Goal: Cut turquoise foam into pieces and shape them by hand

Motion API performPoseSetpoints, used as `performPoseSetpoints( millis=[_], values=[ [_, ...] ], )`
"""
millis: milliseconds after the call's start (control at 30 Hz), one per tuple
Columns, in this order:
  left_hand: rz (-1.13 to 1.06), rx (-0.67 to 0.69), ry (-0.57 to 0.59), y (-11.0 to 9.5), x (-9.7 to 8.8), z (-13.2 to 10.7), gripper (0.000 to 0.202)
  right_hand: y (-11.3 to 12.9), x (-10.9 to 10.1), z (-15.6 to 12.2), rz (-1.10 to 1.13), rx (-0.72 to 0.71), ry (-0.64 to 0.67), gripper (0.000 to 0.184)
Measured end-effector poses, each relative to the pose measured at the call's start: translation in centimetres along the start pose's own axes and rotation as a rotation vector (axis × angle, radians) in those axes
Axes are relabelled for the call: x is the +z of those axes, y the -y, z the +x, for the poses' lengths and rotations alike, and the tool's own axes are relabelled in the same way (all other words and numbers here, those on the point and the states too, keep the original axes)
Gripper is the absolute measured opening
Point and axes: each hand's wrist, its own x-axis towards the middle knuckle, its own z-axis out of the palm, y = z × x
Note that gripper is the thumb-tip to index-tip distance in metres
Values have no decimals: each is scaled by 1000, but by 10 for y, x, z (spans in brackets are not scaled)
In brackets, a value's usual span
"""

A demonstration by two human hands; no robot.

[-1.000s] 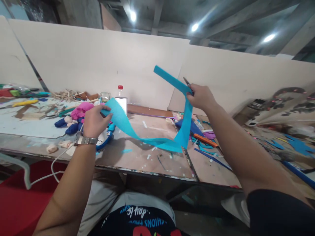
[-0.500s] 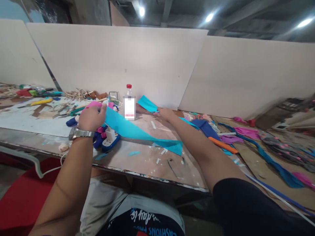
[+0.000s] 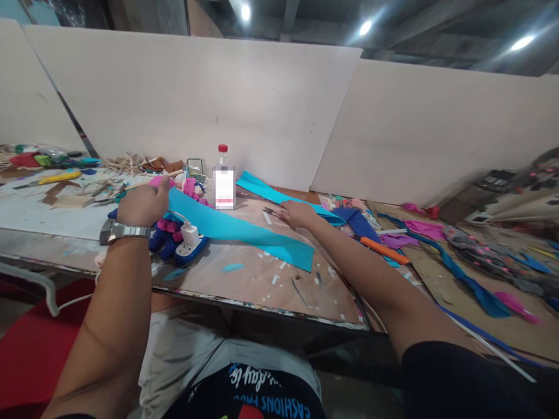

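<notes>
My left hand (image 3: 144, 202) is closed on the upper left end of a bright blue strip of fabric or paper (image 3: 231, 228). This strip slopes down to the right across the table, its far end near the tabletop. My right hand (image 3: 299, 214) is closed around what look like small dark scissors (image 3: 271, 210), whose pointed blades stick out to the left; their handles are hidden under the fingers. Just behind that hand lies a second bright blue strip (image 3: 262, 190), folded at its right end. A white plug sits in a blue power socket (image 3: 188, 247) below the held strip.
A red-capped bottle (image 3: 223, 187) stands near the white partition (image 3: 196, 93). Wooden sticks and a yellow cutter (image 3: 61, 177) lie at left. To the right are an orange-handled tool (image 3: 384, 249), dark blue fabric (image 3: 360, 228) and pink scraps (image 3: 425, 230).
My right hand has shifted down and slightly right, uncovering the blades and more of the rear strip. The held strip has moved left with my left hand and lies flatter; the view has turned slightly.
</notes>
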Motion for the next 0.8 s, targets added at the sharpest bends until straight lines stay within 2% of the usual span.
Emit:
performPoseSetpoints(
  millis=[33, 67, 167, 267, 367, 433, 500, 600, 667, 733, 800],
  values=[
    [15, -48, 30, -2, -3, -3, 87, -2, -2, -5, -3, 16, -26, 56],
    [7, -79, 14, -5, -6, -6, 81, -4, -4, -11, 15, 19, -44, 55],
    [-43, -94, -198, -19, -12, -20, 64, -6, -8, -33, 145, -73, -36, 47],
    [-92, 38, -351, -38, -11, -34, 57, -3, -12, -59, 214, -118, 68, 41],
    [-171, 275, -417, -65, -4, -45, 50, -1, -15, -83, 241, -168, 145, 38],
    [-251, 495, -364, -89, 2, -52, 46, 0, -17, -95, 274, -164, 130, 42],
    [-277, 681, -238, -116, 11, -60, 43, 0, -20, -104, 359, -132, 76, 45],
    [-229, 840, -62, -158, 27, -72, 40, -1, -21, -110, 426, -98, 63, 45],
    [-178, 908, 23, -183, 41, -78, 38, -3, -18, -111, 439, -88, 84, 37],
    [-136, 1010, 118, -203, 58, -79, 37, -5, -14, -111, 482, -71, 103, 24],
    [-130, 1100, 232, -215, 77, -78, 38, -7, -8, -111, 549, -51, 106, 20]
  ],
)
